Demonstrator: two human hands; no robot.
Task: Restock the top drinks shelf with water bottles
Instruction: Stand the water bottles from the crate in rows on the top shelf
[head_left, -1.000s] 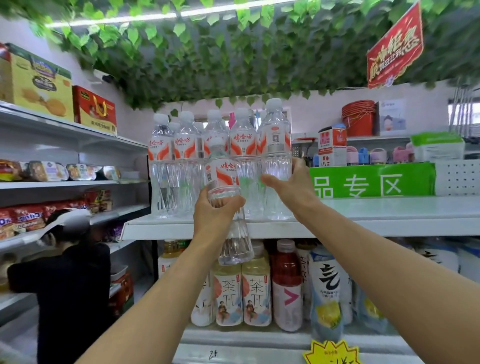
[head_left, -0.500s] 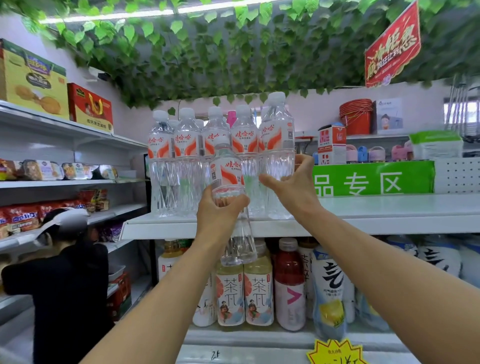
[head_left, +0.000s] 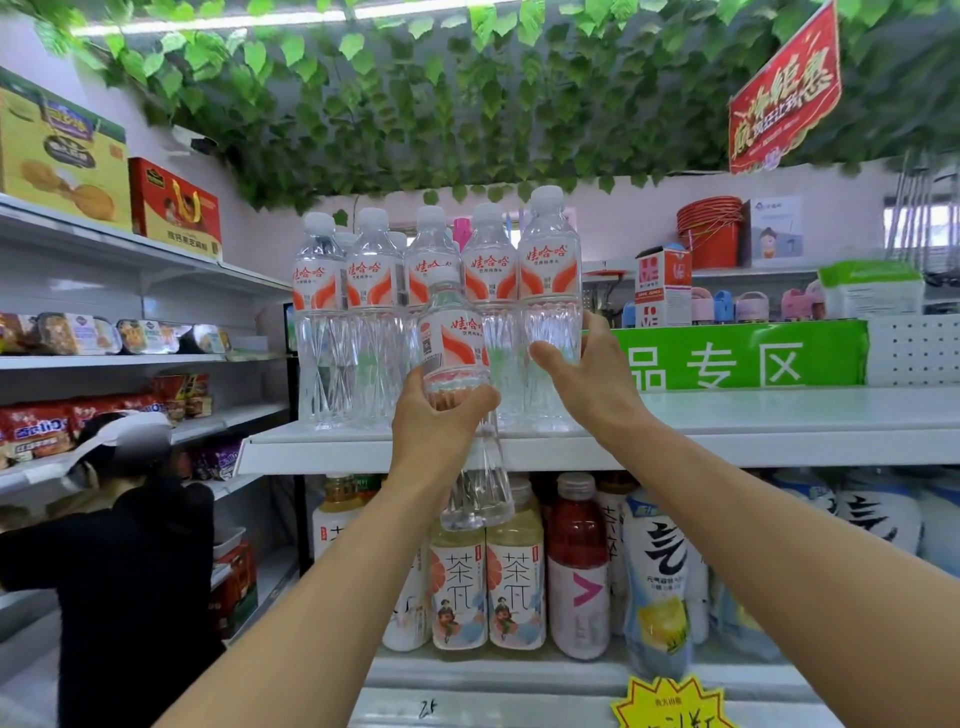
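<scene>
Left hand (head_left: 439, 421) grips a clear water bottle (head_left: 460, 384) around its middle, fingers and thumb curled round it just below the label; bottle upright, held in front of the top shelf (head_left: 727, 436), its base below the shelf's front edge. Label: red Chinese characters on white with an orange swoosh. Right hand (head_left: 592, 374) holds the rightmost bottle (head_left: 549, 312) of the row of standing bottles (head_left: 374, 317) at the shelf's left end, thumb on the near side, fingers wrapped behind; same label on all. Green sign (head_left: 737, 358) to the right reads "品专区". Lower shelf: tea bottles (head_left: 485, 587) marked "茶π"; red drink bottle (head_left: 577, 566).
</scene>
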